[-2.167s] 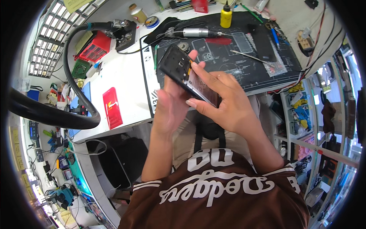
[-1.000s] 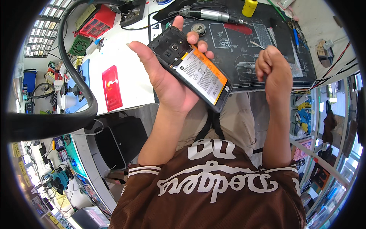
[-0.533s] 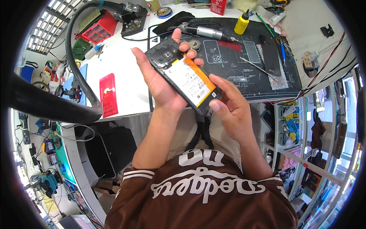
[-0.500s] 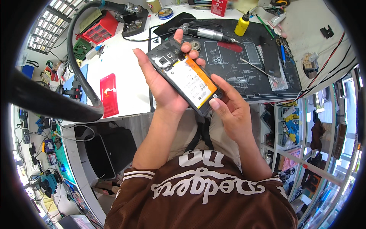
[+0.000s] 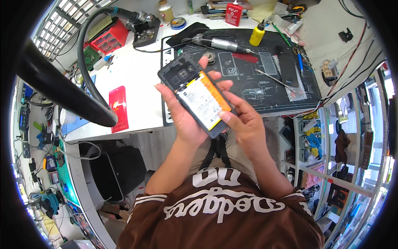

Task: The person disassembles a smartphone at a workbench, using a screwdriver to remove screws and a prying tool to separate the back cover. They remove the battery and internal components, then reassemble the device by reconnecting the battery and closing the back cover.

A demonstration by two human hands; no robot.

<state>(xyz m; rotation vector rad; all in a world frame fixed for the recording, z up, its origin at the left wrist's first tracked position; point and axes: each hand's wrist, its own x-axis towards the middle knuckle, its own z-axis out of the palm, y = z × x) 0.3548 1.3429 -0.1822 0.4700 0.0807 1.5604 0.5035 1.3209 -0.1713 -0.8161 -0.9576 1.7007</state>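
A smartphone with its back cover off [image 5: 201,99] lies tilted across my hands, just over the near edge of the table. Its white and orange battery and the black camera section at its top face up. My left hand [image 5: 186,118] cradles it from below, the thumb along the left side and the fingertips showing past the right edge. At the lower right corner my right hand [image 5: 246,124] grips it, with the thumb pressed on the battery's lower end. The fingers under the phone are partly hidden.
A black work mat [image 5: 265,101] carries a grey electric screwdriver-like tool [image 5: 222,44], a yellow bottle [image 5: 257,34] and tweezers [image 5: 275,80]. Left of it lie a red phone back panel [image 5: 119,108] and a thick black hose-like arm [image 5: 66,91]. A red can [image 5: 234,14] stands behind.
The phone and both hands have come slightly lower and nearer to me. My right thumb has moved from the phone's lower edge onto the battery. The whole view has shifted a little.
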